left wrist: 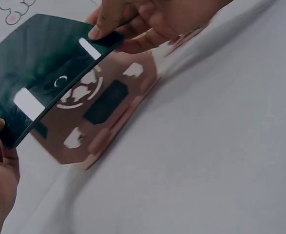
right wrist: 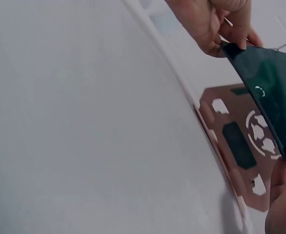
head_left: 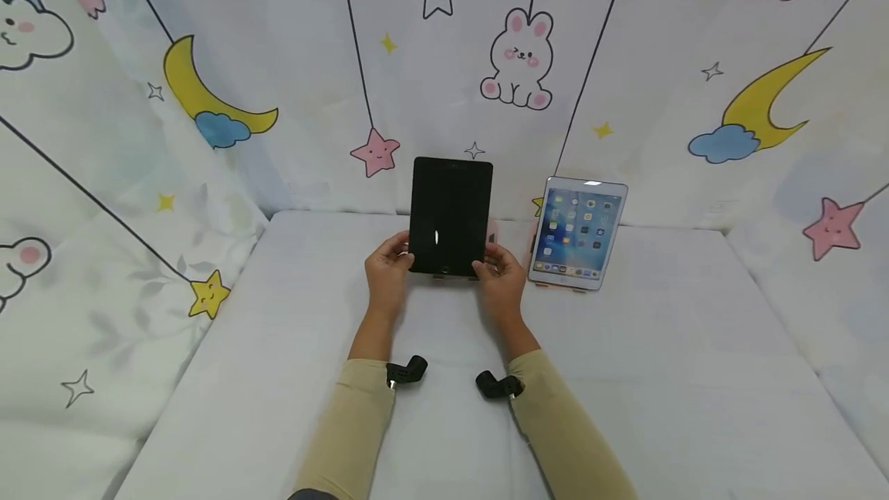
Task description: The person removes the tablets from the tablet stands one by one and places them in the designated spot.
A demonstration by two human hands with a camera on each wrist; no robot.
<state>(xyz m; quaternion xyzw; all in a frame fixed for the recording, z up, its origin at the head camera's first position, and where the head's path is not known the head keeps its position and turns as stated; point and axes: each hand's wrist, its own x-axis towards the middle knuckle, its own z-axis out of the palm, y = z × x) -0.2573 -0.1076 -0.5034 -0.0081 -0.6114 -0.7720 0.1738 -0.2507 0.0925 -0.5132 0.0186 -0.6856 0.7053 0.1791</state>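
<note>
Both hands hold a black tablet (head_left: 450, 214) upright by its lower corners, its dark screen facing me. At the lower left corner, my left hand (head_left: 387, 276) pinches the edge, thumb in front and fingers behind. The lower right corner is gripped the same way by my right hand (head_left: 505, 280). Behind the tablet is a rose-gold metal stand (left wrist: 60, 134) with cut-outs and dark pads, its plate largely uncovered in both wrist views. The tablet's bottom edge is in front of that plate, above the stand's lower lip.
To the right, a white tablet (head_left: 578, 234) with a lit home screen leans back on a similar stand. A white cloth covers the table (head_left: 667, 407). Printed curtains (head_left: 312, 45) hang behind the table and along both sides.
</note>
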